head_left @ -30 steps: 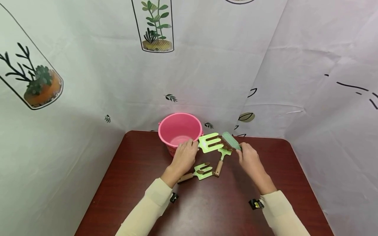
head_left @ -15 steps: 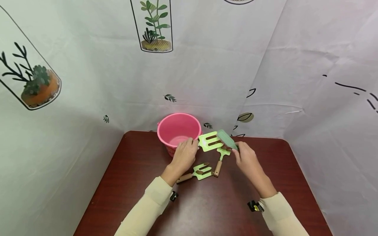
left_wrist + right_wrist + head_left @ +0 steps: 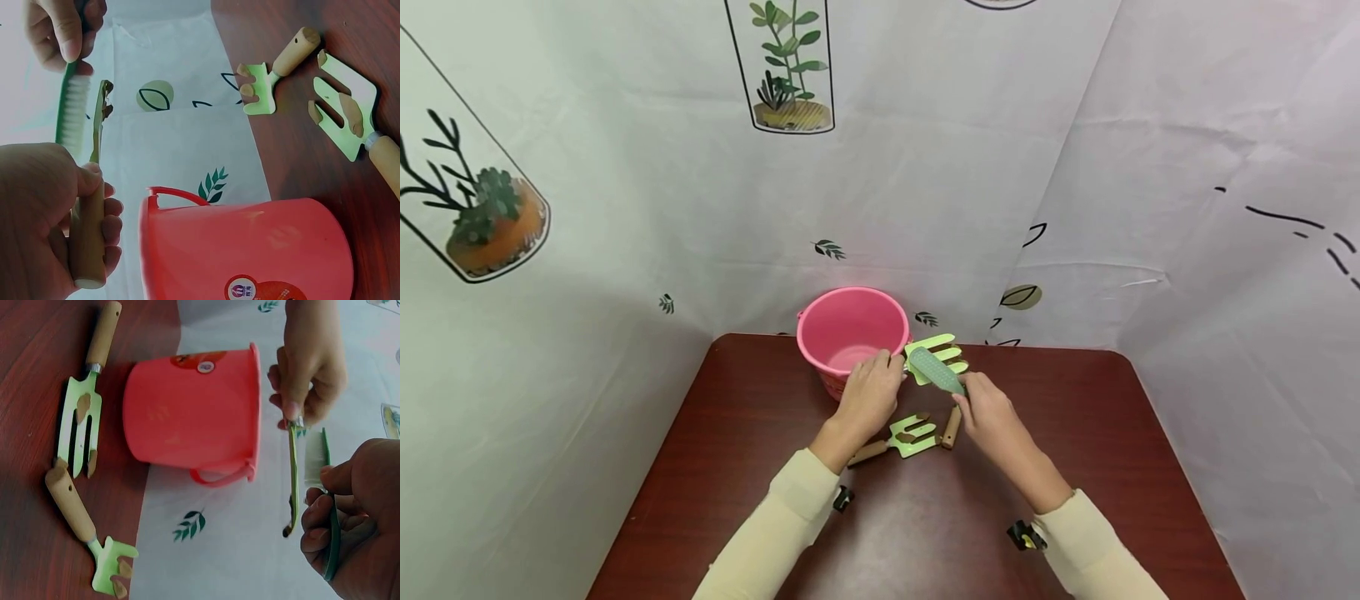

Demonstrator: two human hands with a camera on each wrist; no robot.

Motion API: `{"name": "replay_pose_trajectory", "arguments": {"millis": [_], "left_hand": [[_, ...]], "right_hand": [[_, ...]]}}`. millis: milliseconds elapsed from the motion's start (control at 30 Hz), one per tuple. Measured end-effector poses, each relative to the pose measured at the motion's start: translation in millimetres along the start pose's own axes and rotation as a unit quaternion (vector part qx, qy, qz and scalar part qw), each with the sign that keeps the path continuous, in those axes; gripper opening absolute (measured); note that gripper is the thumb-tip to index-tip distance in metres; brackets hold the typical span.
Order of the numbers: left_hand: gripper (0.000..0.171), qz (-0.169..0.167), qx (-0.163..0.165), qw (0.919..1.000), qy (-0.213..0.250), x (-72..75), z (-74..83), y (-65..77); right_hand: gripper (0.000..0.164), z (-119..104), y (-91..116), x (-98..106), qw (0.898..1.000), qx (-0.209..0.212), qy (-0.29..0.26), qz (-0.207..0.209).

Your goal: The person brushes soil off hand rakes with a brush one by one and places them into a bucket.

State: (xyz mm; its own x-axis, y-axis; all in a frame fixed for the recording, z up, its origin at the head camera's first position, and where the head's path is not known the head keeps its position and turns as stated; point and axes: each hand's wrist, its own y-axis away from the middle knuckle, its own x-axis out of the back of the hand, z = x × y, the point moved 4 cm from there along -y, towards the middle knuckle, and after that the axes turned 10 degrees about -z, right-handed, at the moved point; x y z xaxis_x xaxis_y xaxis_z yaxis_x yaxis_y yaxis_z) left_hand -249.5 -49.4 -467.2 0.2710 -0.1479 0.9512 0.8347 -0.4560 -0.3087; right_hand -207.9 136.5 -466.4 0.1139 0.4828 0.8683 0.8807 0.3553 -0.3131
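My left hand (image 3: 871,392) grips the wooden handle (image 3: 87,237) of a light green garden fork (image 3: 934,342), raised beside the bucket's rim. Brown patches mark its tines. In my right hand (image 3: 996,417) is a green brush (image 3: 936,372) with pale bristles (image 3: 76,109). From the head view the brush overlaps the base of the fork's tines; both wrist views show its bristles facing the fork, with a narrow gap. A second garden fork (image 3: 913,435) with brown patches lies on the table below. Near it lies a small hand rake (image 3: 109,565), its head hidden from the head camera.
A pink bucket (image 3: 820,333) stands upright at the back of the dark red-brown table (image 3: 737,433), close to the fork's base. Behind the table hangs a white cloth (image 3: 940,183) printed with plants and leaves.
My right hand has moved the brush left across the held fork, from beside its tine tips to the base of the tines. The left hand has stayed nearly still.
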Motion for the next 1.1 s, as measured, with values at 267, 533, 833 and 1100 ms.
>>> {"name": "replay_pose_trajectory", "arguments": {"millis": [267,533,833,1100], "left_hand": [[0.015,-0.024,0.003,0.9997,0.002,0.2,2.9,0.1],[0.012,-0.021,0.004,0.9998,-0.001,1.5,3.4,0.3],[0.012,-0.018,0.005,0.9998,-0.006,0.0,1.1,2.1],[0.009,-0.006,0.002,1.0,0.003,0.1,0.6,3.8]], "right_hand": [[0.017,0,-3,-4,1.0,-0.017,-0.001,-0.001],[0.016,8,-5,0,0.999,-0.045,0.0,-0.003],[0.015,22,-5,5,0.998,-0.058,0.004,0.022],[0.015,31,-6,11,0.996,-0.084,0.013,0.028]]}}
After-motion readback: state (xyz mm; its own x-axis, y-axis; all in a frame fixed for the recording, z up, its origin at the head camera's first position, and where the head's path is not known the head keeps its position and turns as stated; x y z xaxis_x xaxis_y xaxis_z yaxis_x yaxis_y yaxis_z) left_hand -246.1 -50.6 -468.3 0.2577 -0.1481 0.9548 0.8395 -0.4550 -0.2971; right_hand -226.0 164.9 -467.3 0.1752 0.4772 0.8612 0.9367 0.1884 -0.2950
